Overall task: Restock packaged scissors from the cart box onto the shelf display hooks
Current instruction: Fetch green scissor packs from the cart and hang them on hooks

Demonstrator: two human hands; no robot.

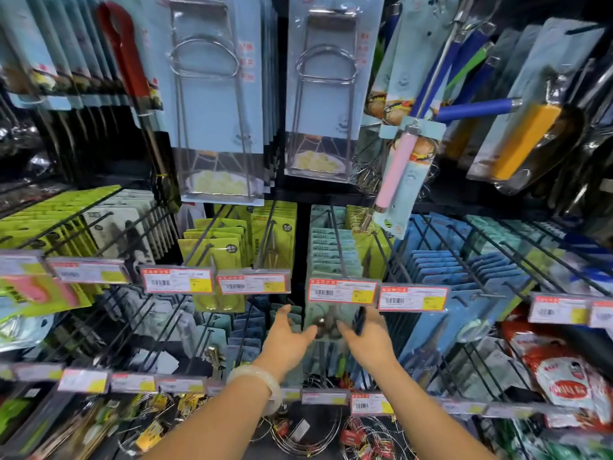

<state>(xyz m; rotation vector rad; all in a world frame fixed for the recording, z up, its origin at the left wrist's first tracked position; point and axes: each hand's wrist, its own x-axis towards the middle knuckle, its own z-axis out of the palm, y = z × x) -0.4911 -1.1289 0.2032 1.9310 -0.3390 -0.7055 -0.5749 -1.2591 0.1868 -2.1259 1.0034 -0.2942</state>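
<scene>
A pale teal scissors pack [326, 318] hangs at the front of a black display hook [338, 247], under a red-edged price tag [341, 290]. More teal packs [335, 250] sit in a row behind it on the same hook. My left hand [287, 336] is at the pack's left edge, thumb toward the pack and fingers spread. My right hand [363, 338] holds the pack's right edge, fingers curled round a dark strip there. A pale bangle [255, 381] is on my left wrist. The cart box is out of view.
Green scissors packs [215, 247] hang to the left, blue packs [441, 267] to the right. Above hang steel rack packs [215, 104] and whisks [403, 167]. Price-tag rails [132, 381] jut out below, over wire rings [308, 436] and red pouches [560, 373].
</scene>
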